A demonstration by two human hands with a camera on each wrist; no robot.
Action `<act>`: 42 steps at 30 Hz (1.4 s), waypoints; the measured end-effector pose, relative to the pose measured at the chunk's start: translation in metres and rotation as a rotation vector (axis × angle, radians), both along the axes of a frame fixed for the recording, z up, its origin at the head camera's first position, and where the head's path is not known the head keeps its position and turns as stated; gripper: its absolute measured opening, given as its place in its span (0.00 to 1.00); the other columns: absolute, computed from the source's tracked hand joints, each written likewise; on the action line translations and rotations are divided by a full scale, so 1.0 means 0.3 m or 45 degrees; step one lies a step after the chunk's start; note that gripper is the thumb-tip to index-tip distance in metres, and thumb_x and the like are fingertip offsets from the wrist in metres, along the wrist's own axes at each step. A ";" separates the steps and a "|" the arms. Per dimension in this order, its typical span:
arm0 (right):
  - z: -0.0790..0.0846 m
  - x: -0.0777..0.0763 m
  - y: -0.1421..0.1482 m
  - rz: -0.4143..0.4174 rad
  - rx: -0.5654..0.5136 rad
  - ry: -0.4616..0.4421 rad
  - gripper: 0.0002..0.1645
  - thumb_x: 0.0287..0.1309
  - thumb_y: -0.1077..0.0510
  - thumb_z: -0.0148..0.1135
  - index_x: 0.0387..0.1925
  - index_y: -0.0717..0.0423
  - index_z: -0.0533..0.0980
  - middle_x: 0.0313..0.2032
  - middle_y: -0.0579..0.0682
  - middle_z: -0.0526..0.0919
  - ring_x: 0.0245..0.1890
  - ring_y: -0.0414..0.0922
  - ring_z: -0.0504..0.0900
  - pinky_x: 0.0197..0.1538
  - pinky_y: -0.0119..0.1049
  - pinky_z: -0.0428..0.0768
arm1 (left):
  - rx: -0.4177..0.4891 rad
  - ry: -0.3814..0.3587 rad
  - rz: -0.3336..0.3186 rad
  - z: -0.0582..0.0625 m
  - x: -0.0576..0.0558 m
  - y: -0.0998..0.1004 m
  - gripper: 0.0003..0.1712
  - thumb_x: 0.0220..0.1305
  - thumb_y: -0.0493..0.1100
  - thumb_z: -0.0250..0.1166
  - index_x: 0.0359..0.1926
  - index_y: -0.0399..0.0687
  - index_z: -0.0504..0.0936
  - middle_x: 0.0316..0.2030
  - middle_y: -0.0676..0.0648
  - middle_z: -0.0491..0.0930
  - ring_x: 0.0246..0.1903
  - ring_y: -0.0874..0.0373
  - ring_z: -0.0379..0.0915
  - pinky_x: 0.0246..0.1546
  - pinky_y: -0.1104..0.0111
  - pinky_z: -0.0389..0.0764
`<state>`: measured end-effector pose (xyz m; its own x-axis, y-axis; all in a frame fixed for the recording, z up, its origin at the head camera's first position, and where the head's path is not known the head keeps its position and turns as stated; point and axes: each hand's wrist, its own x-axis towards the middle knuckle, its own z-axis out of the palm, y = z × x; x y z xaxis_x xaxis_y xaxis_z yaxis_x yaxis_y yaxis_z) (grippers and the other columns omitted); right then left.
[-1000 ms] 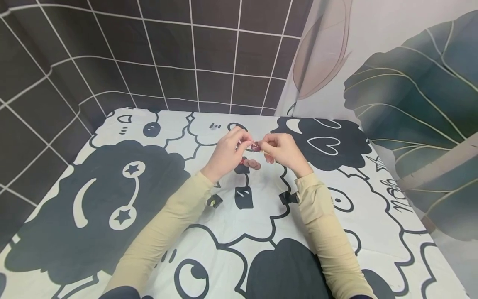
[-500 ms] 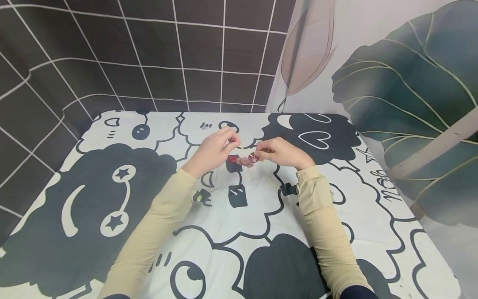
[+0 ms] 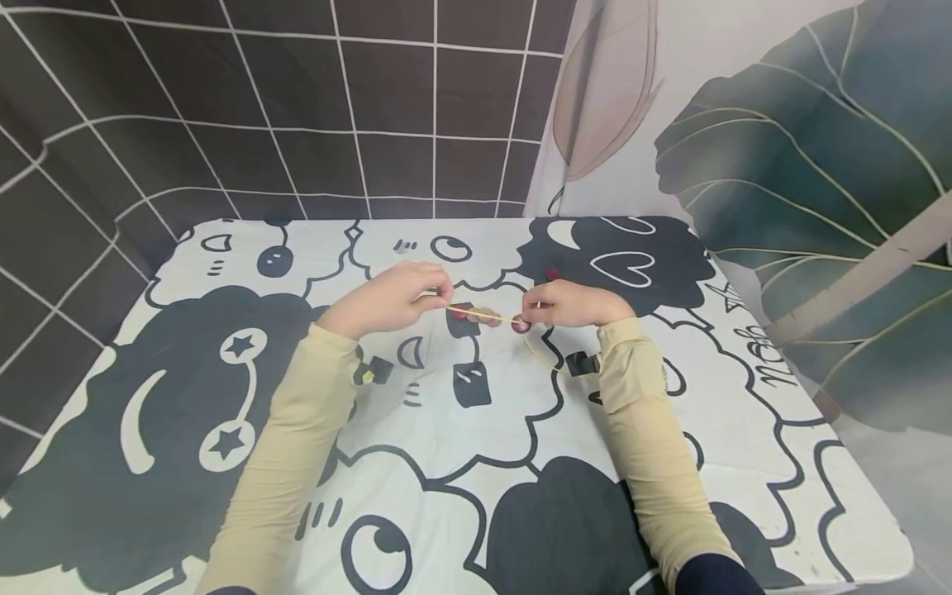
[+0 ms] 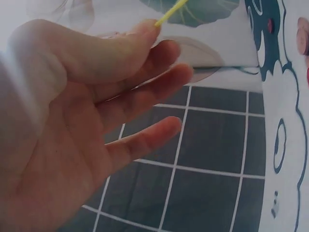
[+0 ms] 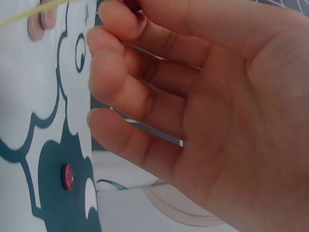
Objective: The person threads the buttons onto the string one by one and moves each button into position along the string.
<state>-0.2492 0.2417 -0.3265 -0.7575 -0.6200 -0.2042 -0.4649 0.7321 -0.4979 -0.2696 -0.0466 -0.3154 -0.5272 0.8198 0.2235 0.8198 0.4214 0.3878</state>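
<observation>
While a yellow string is drawn almost straight between the two hands, its one end is pinched by the left hand between thumb and forefinger, and the other fingers of that hand are left apart and slightly bent. By the right hand, a dark red button is held at the tips of thumb and forefinger, with the remaining fingers curled loosely. The string is led to this button, which is carried above the bench; whether a hole is threaded cannot be told. Below the right hand, a paler length of string is seen hanging in a loose curve.

Between the hands, beyond the string, a short row of pinkish-brown buttons is laid on the bench, with a bright red button set at its left end. Past the right hand, another red button is placed on a dark printed cloud. Near the left wrist, a small yellow piece is shown, too small to be made out. Both arms are covered by beige sleeves, and the bench is covered by a black-and-white printed cloth.
</observation>
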 end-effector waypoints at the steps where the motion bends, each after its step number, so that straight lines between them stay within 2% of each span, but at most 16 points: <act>1: -0.001 -0.001 0.007 0.003 0.016 -0.016 0.09 0.65 0.62 0.51 0.29 0.57 0.75 0.29 0.53 0.77 0.27 0.39 0.72 0.34 0.32 0.71 | -0.016 -0.009 0.006 0.004 -0.001 -0.009 0.06 0.64 0.34 0.60 0.30 0.46 0.75 0.32 0.49 0.77 0.36 0.55 0.70 0.49 0.59 0.71; 5: -0.006 -0.008 0.034 0.031 0.055 -0.061 0.09 0.65 0.63 0.50 0.31 0.57 0.76 0.32 0.58 0.80 0.29 0.41 0.75 0.36 0.33 0.71 | -0.069 -0.061 0.042 0.020 -0.002 -0.046 0.07 0.64 0.32 0.60 0.29 0.45 0.74 0.31 0.48 0.75 0.36 0.55 0.69 0.44 0.61 0.70; 11: -0.011 -0.016 0.065 0.034 0.075 -0.101 0.09 0.64 0.63 0.51 0.32 0.57 0.78 0.31 0.56 0.81 0.30 0.43 0.75 0.37 0.32 0.70 | -0.159 -0.128 0.130 0.037 -0.004 -0.085 0.06 0.65 0.32 0.58 0.31 0.44 0.75 0.32 0.48 0.75 0.37 0.54 0.70 0.44 0.61 0.71; 17: -0.027 -0.021 0.080 -0.007 0.125 -0.182 0.09 0.60 0.63 0.51 0.31 0.57 0.78 0.28 0.51 0.78 0.31 0.40 0.72 0.38 0.32 0.70 | -0.241 -0.182 0.167 0.048 -0.004 -0.099 0.06 0.66 0.32 0.57 0.31 0.43 0.75 0.35 0.47 0.75 0.39 0.53 0.70 0.45 0.60 0.71; 23: -0.048 -0.034 0.091 -0.061 0.154 -0.267 0.10 0.58 0.61 0.55 0.27 0.61 0.79 0.23 0.45 0.75 0.28 0.39 0.70 0.36 0.31 0.69 | -0.279 -0.229 0.179 0.059 0.001 -0.115 0.07 0.66 0.31 0.55 0.31 0.44 0.75 0.35 0.45 0.77 0.39 0.52 0.70 0.45 0.59 0.70; 29: -0.061 -0.042 0.095 -0.165 0.161 -0.362 0.10 0.56 0.59 0.58 0.25 0.62 0.80 0.20 0.42 0.73 0.26 0.39 0.68 0.31 0.30 0.64 | -0.271 -0.228 0.178 0.064 -0.001 -0.128 0.07 0.66 0.31 0.54 0.31 0.43 0.75 0.36 0.45 0.78 0.39 0.52 0.70 0.45 0.59 0.70; 33: -0.062 -0.043 0.093 -0.230 0.183 -0.400 0.09 0.54 0.60 0.60 0.21 0.58 0.78 0.18 0.41 0.73 0.25 0.39 0.68 0.29 0.30 0.61 | -0.266 -0.215 0.176 0.068 0.000 -0.132 0.07 0.65 0.31 0.55 0.31 0.42 0.76 0.35 0.45 0.77 0.38 0.52 0.70 0.45 0.59 0.70; 38: -0.071 -0.039 0.094 -0.289 0.228 -0.421 0.10 0.50 0.60 0.63 0.17 0.53 0.75 0.16 0.40 0.69 0.24 0.39 0.66 0.31 0.31 0.62 | -0.285 -0.209 0.178 0.064 0.001 -0.125 0.07 0.66 0.32 0.55 0.30 0.44 0.74 0.34 0.46 0.76 0.37 0.53 0.69 0.44 0.60 0.70; 42: -0.076 -0.037 0.100 -0.319 0.301 -0.400 0.09 0.50 0.56 0.63 0.19 0.54 0.78 0.17 0.41 0.72 0.24 0.39 0.67 0.30 0.31 0.62 | -0.280 -0.194 0.188 0.058 0.001 -0.116 0.06 0.67 0.33 0.55 0.32 0.43 0.75 0.35 0.45 0.78 0.38 0.52 0.71 0.45 0.58 0.73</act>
